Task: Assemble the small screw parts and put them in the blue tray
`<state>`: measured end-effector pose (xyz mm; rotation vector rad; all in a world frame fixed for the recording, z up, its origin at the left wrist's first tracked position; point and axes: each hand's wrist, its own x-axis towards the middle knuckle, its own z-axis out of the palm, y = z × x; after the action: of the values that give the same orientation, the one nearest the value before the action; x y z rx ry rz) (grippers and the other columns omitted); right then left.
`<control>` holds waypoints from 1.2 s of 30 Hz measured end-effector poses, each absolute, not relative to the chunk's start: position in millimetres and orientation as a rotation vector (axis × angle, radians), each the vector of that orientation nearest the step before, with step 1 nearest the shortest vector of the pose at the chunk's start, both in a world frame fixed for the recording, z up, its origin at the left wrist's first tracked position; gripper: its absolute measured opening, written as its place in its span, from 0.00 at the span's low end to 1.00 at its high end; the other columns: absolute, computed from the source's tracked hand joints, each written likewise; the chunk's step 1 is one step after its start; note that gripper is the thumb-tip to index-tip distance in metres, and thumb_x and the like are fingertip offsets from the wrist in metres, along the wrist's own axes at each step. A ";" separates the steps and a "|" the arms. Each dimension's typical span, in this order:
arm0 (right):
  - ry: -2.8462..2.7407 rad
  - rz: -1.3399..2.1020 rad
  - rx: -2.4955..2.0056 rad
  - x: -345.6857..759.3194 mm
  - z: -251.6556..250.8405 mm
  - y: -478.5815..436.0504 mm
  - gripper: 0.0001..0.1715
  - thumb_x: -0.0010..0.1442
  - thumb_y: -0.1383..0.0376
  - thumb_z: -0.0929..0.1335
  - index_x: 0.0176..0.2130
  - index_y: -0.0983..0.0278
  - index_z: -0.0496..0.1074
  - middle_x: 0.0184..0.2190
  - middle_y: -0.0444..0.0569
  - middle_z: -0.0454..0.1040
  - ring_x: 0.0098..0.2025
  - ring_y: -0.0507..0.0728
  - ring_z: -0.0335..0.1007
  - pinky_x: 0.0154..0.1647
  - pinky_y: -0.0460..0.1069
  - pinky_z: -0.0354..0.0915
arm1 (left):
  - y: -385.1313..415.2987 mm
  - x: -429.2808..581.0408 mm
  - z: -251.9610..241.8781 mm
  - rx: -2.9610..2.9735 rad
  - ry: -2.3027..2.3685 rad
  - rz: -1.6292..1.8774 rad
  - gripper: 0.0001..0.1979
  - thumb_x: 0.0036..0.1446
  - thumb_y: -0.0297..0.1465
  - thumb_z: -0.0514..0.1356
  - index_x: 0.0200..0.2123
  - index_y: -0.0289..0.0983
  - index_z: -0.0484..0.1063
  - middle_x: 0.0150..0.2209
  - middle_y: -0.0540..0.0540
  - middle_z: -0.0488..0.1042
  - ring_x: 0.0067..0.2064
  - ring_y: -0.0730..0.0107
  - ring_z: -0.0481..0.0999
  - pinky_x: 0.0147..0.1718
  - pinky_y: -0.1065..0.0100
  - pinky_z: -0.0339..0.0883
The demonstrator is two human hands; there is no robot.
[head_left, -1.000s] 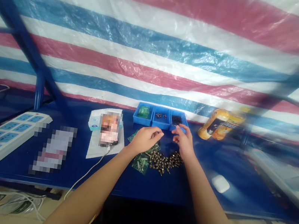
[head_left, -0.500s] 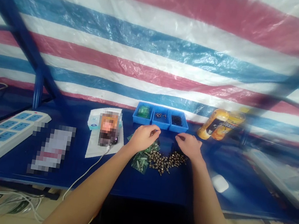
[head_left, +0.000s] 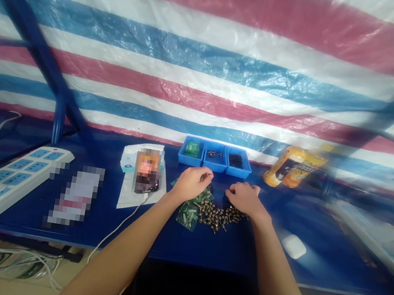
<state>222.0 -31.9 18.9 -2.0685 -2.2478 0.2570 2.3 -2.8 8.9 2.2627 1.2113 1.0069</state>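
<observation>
My left hand is closed in a pinch above the green packets; whatever its fingertips hold is too small to make out. Across from it, my right hand has its fingers curled down at the upper right edge of a pile of small metal fittings. The tips of those fingers are partly hidden, so I cannot make out what they pinch. Small clear-green plastic packets with light pieces inside lie left of the pile, partly under my left hand.
Behind my hands stand three joined blue bins with green packets, metal bits and dark pieces. To the right are yellow-orange bottles and a white rounded case. A phone on white packaging and a power strip lie left.
My right hand has turned and come down to the metal pile, its fingers curling. My left hand keeps its pinch in nearly the same place. The whole view has shifted slightly.
</observation>
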 end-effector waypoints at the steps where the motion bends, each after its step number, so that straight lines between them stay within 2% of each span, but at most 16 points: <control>1: -2.237 0.266 -2.066 221.8 19.2 -32.4 0.26 0.65 0.53 0.61 0.22 0.63 0.70 0.29 0.51 0.75 0.45 0.64 0.68 0.52 0.60 0.50 | -2.6 2.2 8.6 2.263 1.208 1.010 0.11 0.65 0.35 0.55 0.40 0.42 0.77 0.32 0.50 0.80 0.33 0.67 0.76 0.33 0.70 0.64; 5: -2.245 0.272 -2.069 221.5 19.8 -34.6 0.28 0.63 0.47 0.63 0.22 0.62 0.71 0.26 0.50 0.74 0.45 0.65 0.68 0.54 0.62 0.48 | -2.8 2.0 8.5 2.269 1.200 1.019 0.11 0.65 0.36 0.54 0.40 0.42 0.77 0.33 0.50 0.80 0.33 0.67 0.76 0.34 0.70 0.64; 11: -2.304 0.249 -2.040 215.2 17.2 -35.8 0.21 0.63 0.58 0.62 0.23 0.62 0.71 0.28 0.49 0.75 0.44 0.63 0.68 0.55 0.63 0.47 | -4.8 2.4 10.8 2.264 1.218 0.991 0.11 0.65 0.36 0.55 0.40 0.42 0.77 0.33 0.50 0.80 0.33 0.67 0.76 0.34 0.70 0.64; 17: -2.217 -0.018 -2.018 215.6 12.5 -36.4 0.12 0.62 0.62 0.64 0.32 0.62 0.75 0.38 0.52 0.77 0.46 0.63 0.67 0.57 0.66 0.44 | -5.8 2.4 11.9 2.268 1.217 1.002 0.10 0.64 0.36 0.55 0.40 0.43 0.77 0.33 0.51 0.80 0.33 0.68 0.76 0.33 0.70 0.63; 21: -2.229 -0.079 -1.955 216.0 7.2 -35.0 0.13 0.64 0.65 0.62 0.34 0.62 0.75 0.39 0.53 0.77 0.46 0.63 0.67 0.58 0.66 0.45 | -5.2 1.8 13.5 2.259 1.223 0.996 0.11 0.64 0.36 0.55 0.40 0.42 0.77 0.33 0.50 0.80 0.33 0.67 0.77 0.34 0.70 0.65; 25: -2.176 -0.042 -1.946 217.6 7.5 -34.1 0.13 0.66 0.61 0.63 0.37 0.60 0.76 0.43 0.53 0.76 0.48 0.64 0.67 0.58 0.66 0.46 | -5.3 1.6 14.3 2.254 1.231 1.001 0.11 0.64 0.36 0.55 0.40 0.42 0.78 0.33 0.49 0.80 0.33 0.66 0.77 0.33 0.70 0.65; 29: -2.151 0.115 -1.975 226.0 12.3 -35.6 0.15 0.61 0.52 0.67 0.38 0.58 0.76 0.38 0.50 0.78 0.48 0.66 0.67 0.59 0.69 0.44 | -5.7 0.8 14.4 2.246 1.238 0.999 0.12 0.65 0.36 0.55 0.40 0.42 0.78 0.33 0.49 0.80 0.34 0.66 0.77 0.34 0.70 0.65; 32: -2.181 0.205 -1.950 232.0 10.9 -34.8 0.09 0.61 0.59 0.67 0.39 0.55 0.77 0.36 0.48 0.78 0.49 0.65 0.67 0.60 0.70 0.43 | -5.7 0.4 14.6 2.247 1.220 0.993 0.12 0.65 0.36 0.55 0.41 0.42 0.78 0.34 0.49 0.80 0.34 0.66 0.78 0.34 0.70 0.65; 36: -2.195 0.242 -1.901 234.3 2.8 -28.5 0.13 0.62 0.67 0.64 0.39 0.55 0.77 0.42 0.46 0.80 0.51 0.63 0.68 0.61 0.69 0.41 | -5.1 1.0 13.5 2.250 1.224 0.991 0.12 0.65 0.36 0.54 0.41 0.42 0.78 0.33 0.50 0.80 0.33 0.67 0.77 0.33 0.70 0.64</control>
<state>234.3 -28.5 2.8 -1.9011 -2.1955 0.2424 1.0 -5.1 13.5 2.2497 1.2237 0.9908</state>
